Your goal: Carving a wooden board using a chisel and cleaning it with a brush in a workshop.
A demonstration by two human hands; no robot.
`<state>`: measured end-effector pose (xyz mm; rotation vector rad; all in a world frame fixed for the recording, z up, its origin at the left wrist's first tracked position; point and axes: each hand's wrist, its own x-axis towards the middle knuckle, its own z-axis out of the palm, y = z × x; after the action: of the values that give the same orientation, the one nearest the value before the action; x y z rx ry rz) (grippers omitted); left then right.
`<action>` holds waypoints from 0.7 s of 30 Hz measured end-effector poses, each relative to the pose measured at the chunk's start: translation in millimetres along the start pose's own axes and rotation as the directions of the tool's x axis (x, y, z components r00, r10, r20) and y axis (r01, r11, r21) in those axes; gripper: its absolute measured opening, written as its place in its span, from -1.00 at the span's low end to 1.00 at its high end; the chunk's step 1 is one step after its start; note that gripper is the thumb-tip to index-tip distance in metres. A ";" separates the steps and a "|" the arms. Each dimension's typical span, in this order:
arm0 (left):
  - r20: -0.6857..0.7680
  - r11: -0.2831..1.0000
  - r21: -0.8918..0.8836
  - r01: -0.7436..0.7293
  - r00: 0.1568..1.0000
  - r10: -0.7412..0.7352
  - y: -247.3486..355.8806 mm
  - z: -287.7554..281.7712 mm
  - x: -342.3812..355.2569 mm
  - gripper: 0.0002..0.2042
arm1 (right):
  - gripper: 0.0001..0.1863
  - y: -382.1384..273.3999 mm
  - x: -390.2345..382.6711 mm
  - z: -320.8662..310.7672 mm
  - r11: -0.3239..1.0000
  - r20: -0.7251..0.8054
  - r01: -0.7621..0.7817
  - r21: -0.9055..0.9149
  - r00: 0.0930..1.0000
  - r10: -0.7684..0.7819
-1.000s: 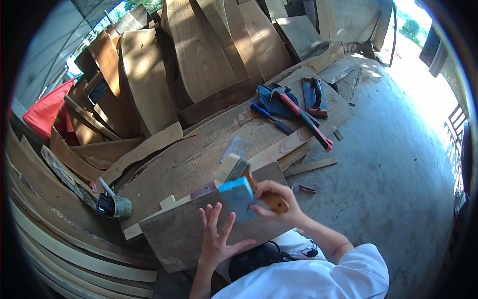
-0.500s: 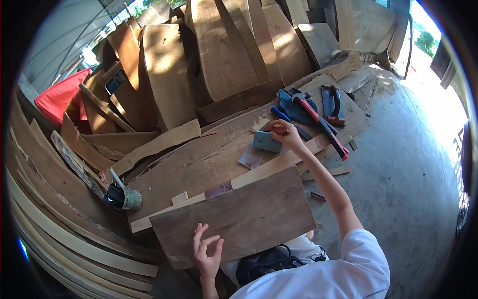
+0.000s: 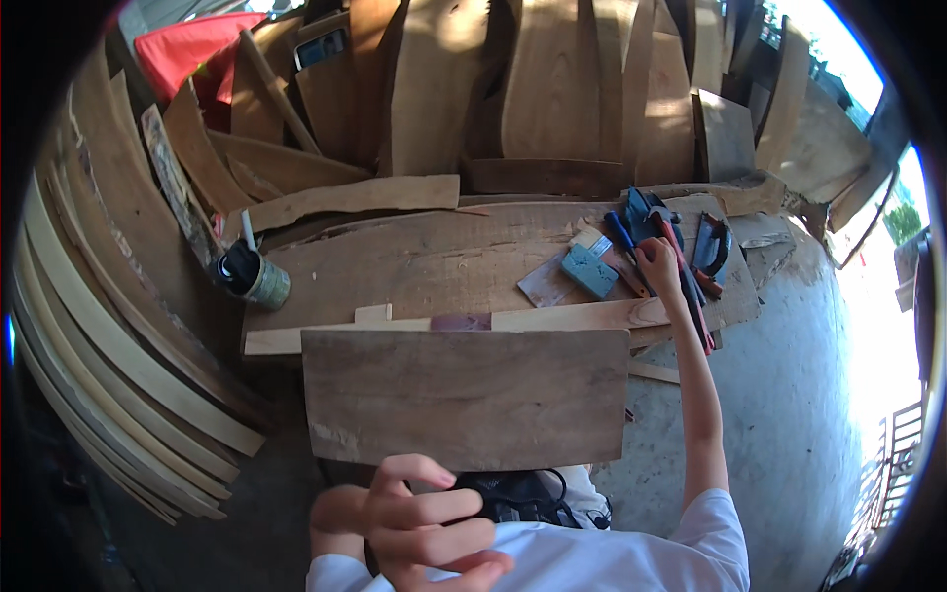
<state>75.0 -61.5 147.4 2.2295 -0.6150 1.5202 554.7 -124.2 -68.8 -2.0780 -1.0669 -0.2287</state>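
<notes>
Head view. The right hand is extended far to the right over the cluster of blue-and-red-handled hand tools. Its fingers rest on or just above the tool handles; whether they are clamped on one cannot be told. The blue rectangular sanding block lies just left of that hand, on a small grey sheet, apart from the fingers. The left hand is raised near the lower edge, fingers curled loosely and holding nothing, just near of the flat rectangular brown wooden board.

Risk: the board lies unheld across the near side of the workspace. A pull on the tangled tools could drag neighbouring handles off the far plank, and a knock from the reaching arm could shift the board.

Surroundings: a long pale wooden strip lies along the board's far edge. A green cylindrical tin holding a brush stands at left. Stacked curved timber planks close off the left side; upright wood slabs line the far side.
</notes>
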 end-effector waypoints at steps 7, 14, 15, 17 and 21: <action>0.120 0.954 0.280 -0.106 0.990 0.075 11.5 -12.4 32.1 -0.77 | -0.61 -7.0 29.6 34.6 0.844 0.191 -0.068 -0.532 0.961 0.198; 0.082 0.962 0.274 -0.004 0.996 -0.019 13.4 -26.4 50.8 -0.84 | -0.60 1.9 35.4 35.4 0.853 0.236 -0.037 -0.521 0.954 0.185; 0.067 0.965 0.261 -0.014 0.998 -0.003 15.8 -25.0 41.1 -0.84 | -0.62 24.6 34.5 24.8 0.891 0.170 -0.003 -0.454 0.981 0.090; 0.038 0.853 -0.360 0.378 0.919 -0.392 30.3 -24.7 14.9 -0.88 | -0.71 15.8 31.7 23.9 0.948 0.079 0.051 -0.313 0.996 -0.027; 0.063 0.322 -0.887 0.330 0.778 -0.625 37.1 -17.8 16.9 -0.85 | -0.76 -25.7 39.1 -4.4 0.997 -0.021 -0.020 0.068 1.000 0.022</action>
<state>46.4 -85.4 171.6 1.1545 -0.3968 0.8421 560.9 -94.2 -33.0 -2.0210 -1.0256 -0.2013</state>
